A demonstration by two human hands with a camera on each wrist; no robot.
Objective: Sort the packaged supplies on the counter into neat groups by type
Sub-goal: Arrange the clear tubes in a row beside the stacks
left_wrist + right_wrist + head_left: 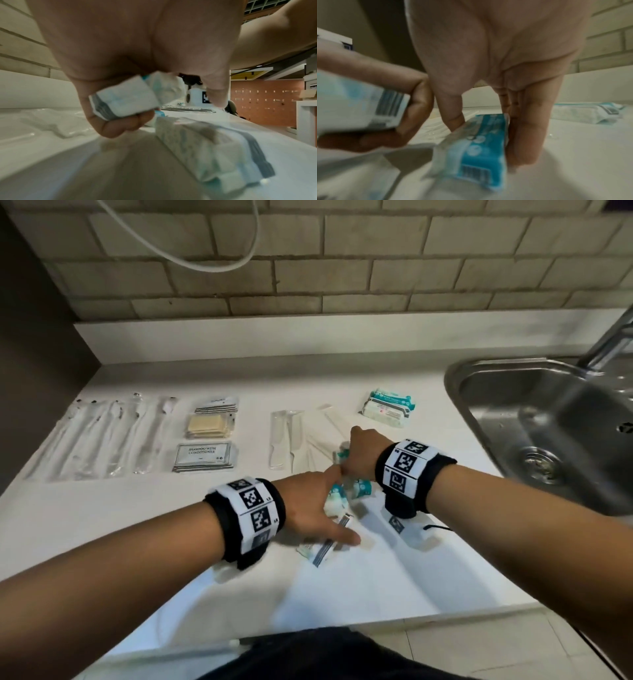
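Small white-and-teal wipe packs are in the middle of the white counter. My left hand grips one wipe pack just above the surface. My right hand, right behind it, pinches another wipe pack between thumb and fingers, its lower end on the counter. A third loose pack lies flat under my left thumb, also seen as the loose pack. A stack of the same packs sits at the back right. Everything is motion-blurred.
Sorted rows lie along the back: clear toothbrush sleeves, yellow pads, shampoo sachets, combs. A steel sink with a faucet is at the right. A dark wall closes the left.
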